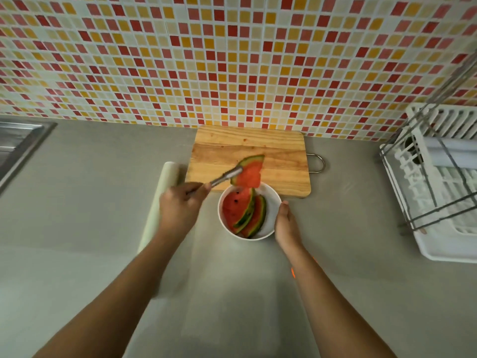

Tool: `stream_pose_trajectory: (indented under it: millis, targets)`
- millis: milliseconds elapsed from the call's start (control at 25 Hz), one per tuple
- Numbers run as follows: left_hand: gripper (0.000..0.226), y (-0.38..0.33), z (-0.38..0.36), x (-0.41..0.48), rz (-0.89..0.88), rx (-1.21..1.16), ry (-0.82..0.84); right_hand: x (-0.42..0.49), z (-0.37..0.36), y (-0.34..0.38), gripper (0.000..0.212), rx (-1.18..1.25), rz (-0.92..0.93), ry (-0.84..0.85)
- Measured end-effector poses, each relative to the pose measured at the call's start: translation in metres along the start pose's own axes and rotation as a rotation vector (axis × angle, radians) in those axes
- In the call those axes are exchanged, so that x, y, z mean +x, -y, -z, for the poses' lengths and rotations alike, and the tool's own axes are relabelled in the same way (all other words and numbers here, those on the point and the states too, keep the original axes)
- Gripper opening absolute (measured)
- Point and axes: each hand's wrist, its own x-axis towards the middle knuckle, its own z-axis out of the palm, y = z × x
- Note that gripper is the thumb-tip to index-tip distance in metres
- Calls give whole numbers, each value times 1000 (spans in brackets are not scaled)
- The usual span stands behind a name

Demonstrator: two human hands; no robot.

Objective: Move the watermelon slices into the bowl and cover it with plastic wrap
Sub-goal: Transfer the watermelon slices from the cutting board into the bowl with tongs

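Head view: left hand [180, 206] grips metal tongs [227, 176], their handle hidden in the fist, pinching a watermelon slice [249, 173] above the far rim of the white bowl [274, 202], over the cutting board [232, 146] edge. Other slices [238, 211] lie in the bowl. Right hand [286, 226] touches the bowl's side; its fingers are hidden, so I cannot tell its grip. Plastic wrap roll [163, 195] lies on the bench [103, 177], partly behind the left forearm.

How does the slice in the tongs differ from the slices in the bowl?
The tonged slice is single and lifted, pinched near its rind by the tongs in the left hand. The bowl slices lie overlapped inside the white bowl. The tonged slice shows no seeds, while the leftmost of the bowl slices shows dark seeds. Both are thin wedges of red flesh with green rind.
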Motion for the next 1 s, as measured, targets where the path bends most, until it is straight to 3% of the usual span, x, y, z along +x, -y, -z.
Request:
stream_pose_trajectory:
  millis: [200, 560, 680, 800, 1000]
  targets:
    - [14, -5, -21, -84, -128, 152, -38, 6, 12, 12, 44, 158, -37, 222]
    - [21, -20, -53, -116, -351, 365, -54, 0, 16, 11, 59, 226, -101, 284]
    - [22, -25, -38, -107, -265, 264, -131, 1, 18, 10, 62, 218, -108, 310]
    - [22, -30, -16, -71, -52, 154, -159, 1, 17, 10, 67, 130, -81, 285]
    - [29, -22, -18, 23, 118, 203, -52, 1, 8, 2, 75, 73, -46, 142]
